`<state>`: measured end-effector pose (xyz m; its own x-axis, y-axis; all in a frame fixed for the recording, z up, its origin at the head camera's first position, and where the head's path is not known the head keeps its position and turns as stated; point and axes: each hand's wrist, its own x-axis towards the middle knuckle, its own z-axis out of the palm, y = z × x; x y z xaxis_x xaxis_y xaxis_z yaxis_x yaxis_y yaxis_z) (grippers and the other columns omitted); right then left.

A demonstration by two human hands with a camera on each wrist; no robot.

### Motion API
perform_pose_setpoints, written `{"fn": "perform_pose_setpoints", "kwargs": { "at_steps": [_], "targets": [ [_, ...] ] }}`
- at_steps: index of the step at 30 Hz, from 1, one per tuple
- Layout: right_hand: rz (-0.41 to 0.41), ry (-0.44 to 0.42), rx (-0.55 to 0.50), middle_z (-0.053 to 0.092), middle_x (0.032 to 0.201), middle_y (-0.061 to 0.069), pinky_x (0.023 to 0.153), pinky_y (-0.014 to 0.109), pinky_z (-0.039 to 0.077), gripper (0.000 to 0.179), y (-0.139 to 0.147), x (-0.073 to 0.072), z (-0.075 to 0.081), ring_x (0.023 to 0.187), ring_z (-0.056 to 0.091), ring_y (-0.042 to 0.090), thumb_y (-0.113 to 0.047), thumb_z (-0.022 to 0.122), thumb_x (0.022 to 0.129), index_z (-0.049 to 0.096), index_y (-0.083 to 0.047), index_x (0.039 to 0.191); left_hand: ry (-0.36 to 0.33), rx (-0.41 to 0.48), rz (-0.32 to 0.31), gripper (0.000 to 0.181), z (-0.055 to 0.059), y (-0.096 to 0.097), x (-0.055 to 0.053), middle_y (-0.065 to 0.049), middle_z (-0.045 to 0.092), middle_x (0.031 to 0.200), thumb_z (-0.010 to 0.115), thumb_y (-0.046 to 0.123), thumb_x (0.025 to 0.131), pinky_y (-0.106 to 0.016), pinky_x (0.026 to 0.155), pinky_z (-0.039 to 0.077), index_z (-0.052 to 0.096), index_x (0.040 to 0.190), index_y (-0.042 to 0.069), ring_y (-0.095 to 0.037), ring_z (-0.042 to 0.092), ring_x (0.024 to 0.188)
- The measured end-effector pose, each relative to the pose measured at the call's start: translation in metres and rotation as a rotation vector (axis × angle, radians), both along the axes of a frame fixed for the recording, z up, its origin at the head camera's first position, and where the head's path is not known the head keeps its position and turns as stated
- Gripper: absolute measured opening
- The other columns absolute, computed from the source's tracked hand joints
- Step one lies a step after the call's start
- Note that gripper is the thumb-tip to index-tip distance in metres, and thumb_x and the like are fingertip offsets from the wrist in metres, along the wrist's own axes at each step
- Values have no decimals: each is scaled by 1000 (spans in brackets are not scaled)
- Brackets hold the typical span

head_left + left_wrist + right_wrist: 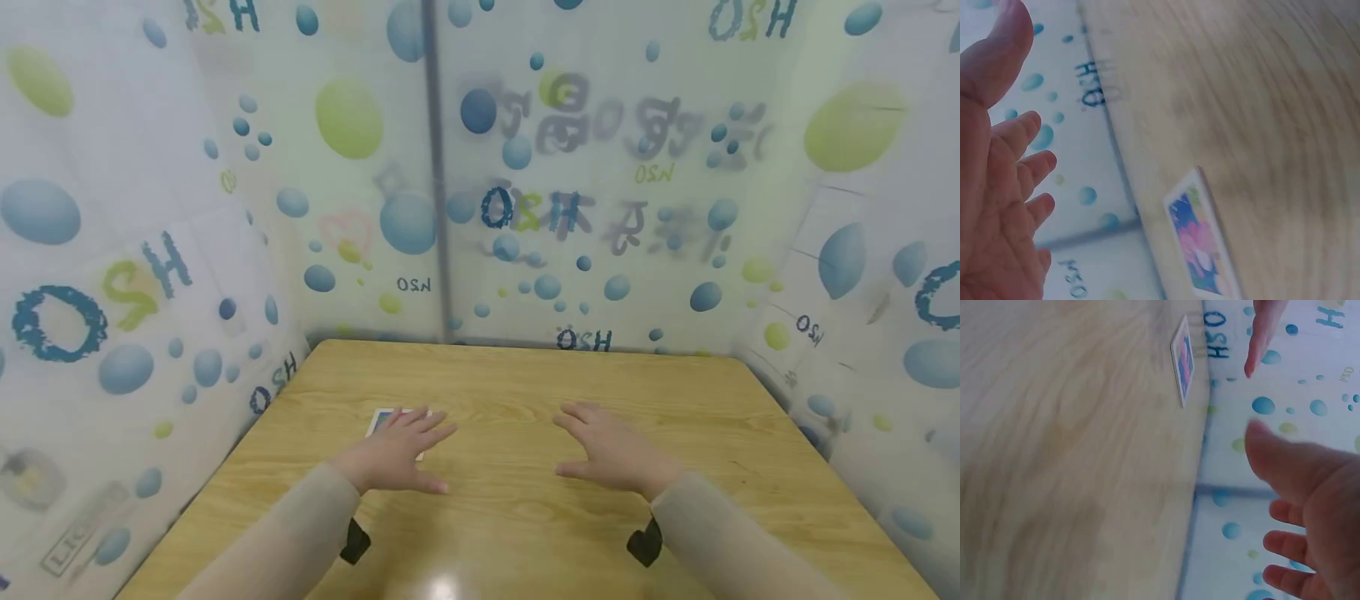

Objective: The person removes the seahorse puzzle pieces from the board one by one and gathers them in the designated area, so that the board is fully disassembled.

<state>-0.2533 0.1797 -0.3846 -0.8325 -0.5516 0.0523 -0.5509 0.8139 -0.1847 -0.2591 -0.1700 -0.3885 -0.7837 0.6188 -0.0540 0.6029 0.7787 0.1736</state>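
With fingers apart and empty, the left hand (393,454) and right hand (618,454) hover; gently pinching the card (1199,244) toward the counter's (495,379) left edge by its sides seems best.

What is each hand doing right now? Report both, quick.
Left hand: open, holding nothing, apart from the picture card.
Right hand: open, holding nothing, above the table.

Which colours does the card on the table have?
The card is mainly pink, blue and green, edged in white; the left wrist view shows it best.
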Motion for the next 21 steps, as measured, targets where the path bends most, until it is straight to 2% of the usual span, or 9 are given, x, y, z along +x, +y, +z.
{"fn": "perform_pose_setpoints", "kwargs": {
  "at_steps": [4, 9, 13, 17, 21],
  "targets": [
    [-27, -25, -101, 48, 142, 8, 104, 49, 39, 61, -29, -9, -14, 130, 44, 29, -47, 63, 91, 51, -12, 139, -28, 104, 84, 79, -19, -20, -8, -14, 36, 152, 67, 54, 84, -60, 113, 11, 42, 146, 11, -38, 23, 142],
    [-62, -55, -240, 54, 136, 8, 102, 49, 41, 49, -66, -21, -36, 127, 48, 30, -39, 62, 94, 56, -12, 134, -77, 243, 224, 68, -39, -44, -15, -20, 44, 144, 69, 42, 87, -61, 110, 21, 50, 139, 3, -43, 33, 136],
    [-119, -131, -345, 54, 135, 9, 102, 49, 41, 45, -96, -28, -52, 126, 48, 29, -35, 61, 95, 57, -12, 133, -140, 319, 317, 69, -51, -62, -19, -24, 40, 146, 69, 39, 88, -61, 109, 24, 47, 140, 0, -46, 32, 135],
    [-155, -225, -448, 54, 136, 10, 104, 49, 39, 43, -128, -32, -61, 128, 47, 30, -31, 60, 95, 57, -10, 133, -186, 346, 378, 70, -59, -75, -23, -27, 35, 147, 67, 35, 90, -61, 109, 25, 41, 143, -2, -48, 30, 135],
    [-173, -272, -521, 55, 134, 9, 106, 48, 37, 42, -155, -35, -67, 128, 47, 29, -29, 61, 95, 58, -9, 132, -217, 373, 430, 70, -64, -84, -28, -29, 32, 149, 65, 32, 92, -60, 110, 22, 37, 144, -4, -48, 27, 136]
  ]
}}
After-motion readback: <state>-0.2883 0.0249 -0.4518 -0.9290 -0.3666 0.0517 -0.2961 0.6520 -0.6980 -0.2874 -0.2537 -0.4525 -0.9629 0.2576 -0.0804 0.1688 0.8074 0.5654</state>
